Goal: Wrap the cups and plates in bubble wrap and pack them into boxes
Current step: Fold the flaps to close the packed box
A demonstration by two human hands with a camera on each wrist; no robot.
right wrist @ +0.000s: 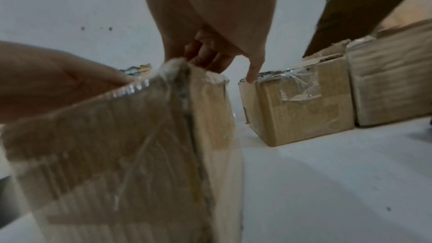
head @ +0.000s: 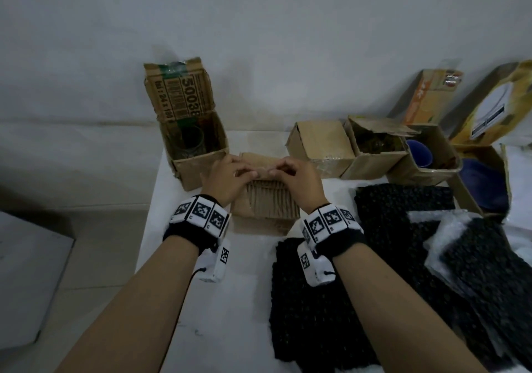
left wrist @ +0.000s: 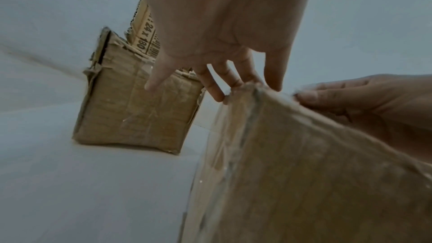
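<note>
Both hands were on the small cardboard box (head: pixel 266 197) standing near the table's (head: pixel 178 257) far edge. The left hand (head: pixel 227 178) had its fingers hooked over the top rim, and the right hand (head: pixel 293 178) pinched the same rim from the other side, thumbs nearly meeting over the flaps. Each grip was curled onto cardboard, not flat on it.

The box looked light and a little soft — worn corrugated board, skinned with wrinkled clear tape that I judged would be slick under the fingers. The rim and corners seemed the soundest places to hold; the flaps themselves would likely bend. Whatever sat inside was hidden.

Room was tight. An open box with a printed flap (head: pixel 190 139) stood just beside it on the left, close to the table's left edge, with what seemed a glass inside. To the right ran a row of other boxes (head: pixel 319 148), one holding a blue cup (head: pixel 420 150) — fragile neighbours. Sheets of black bubble wrap (head: pixel 403 222) covered the near right of the table, leaving bare surface mainly toward the near left corner.
</note>
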